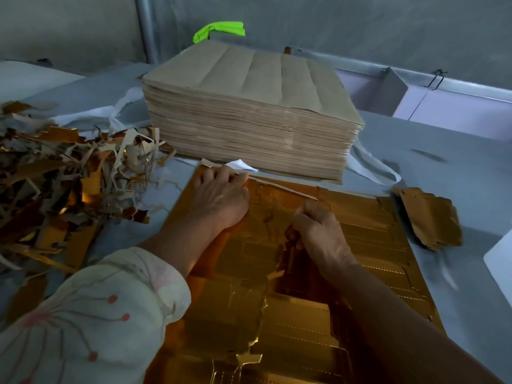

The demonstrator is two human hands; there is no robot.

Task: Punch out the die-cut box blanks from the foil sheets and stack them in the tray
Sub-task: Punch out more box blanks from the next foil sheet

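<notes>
Gold foil sheet (368,245) is laid flat on the counter (457,167), directly under both hands. Its long axis appears to run away from the person, toward the stack of uncut sheets (249,112).

Left hand (221,195) is pressed flat on the far-left corner, fingers straight, tips at the far edge beside a loosened trim strip (282,188). Nothing is gripped there.

Right hand (318,228): grip is clamped, fingers curled round the waste web (289,245) near the sheet's centre.

Blanks still seated in the sheet lie right of that grip, so the right hand is judged nearer.

A pile of punched blanks (429,217) is seen off the far-right corner, and a scrap heap (55,176) at the left.

A white edge (498,261) at far right can't be confirmed as the tray.
</notes>
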